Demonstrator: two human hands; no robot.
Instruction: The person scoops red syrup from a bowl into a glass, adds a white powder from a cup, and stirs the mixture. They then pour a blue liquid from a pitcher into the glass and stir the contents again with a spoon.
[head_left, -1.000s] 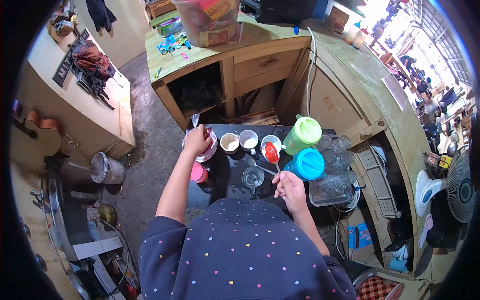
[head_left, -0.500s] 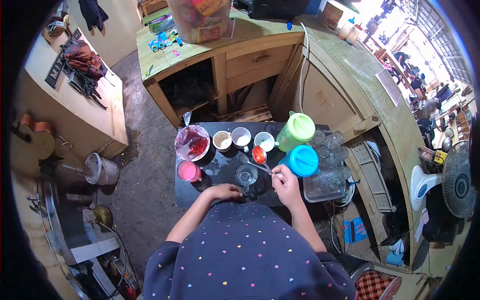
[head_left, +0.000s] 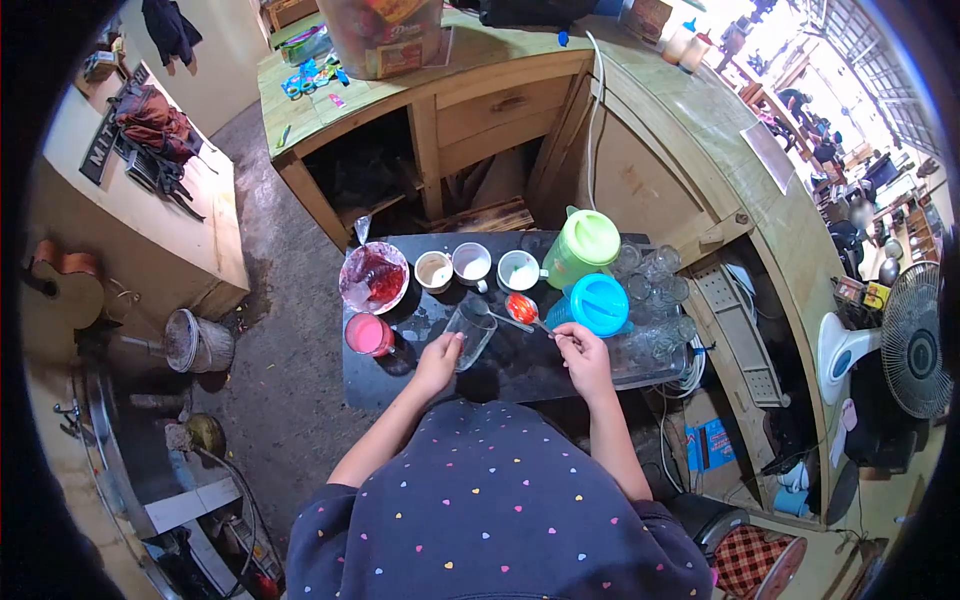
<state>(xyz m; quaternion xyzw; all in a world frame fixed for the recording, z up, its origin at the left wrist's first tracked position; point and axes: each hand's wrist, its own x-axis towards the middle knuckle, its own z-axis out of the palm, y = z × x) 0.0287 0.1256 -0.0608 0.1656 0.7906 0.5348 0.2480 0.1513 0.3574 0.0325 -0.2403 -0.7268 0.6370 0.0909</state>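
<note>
The left hand [head_left: 440, 358] closes its fingers around a clear glass [head_left: 470, 333] and holds it tilted over the black table [head_left: 400, 375], on the side of the blue-lidded jug [head_left: 598, 303] away from the tray of glasses [head_left: 662, 300]. The right hand [head_left: 583, 352] pinches the handle of a spoon [head_left: 521, 308] on the person's side of that jug – its red-heaped bowl lies between jug and glass, just beside the jug
</note>
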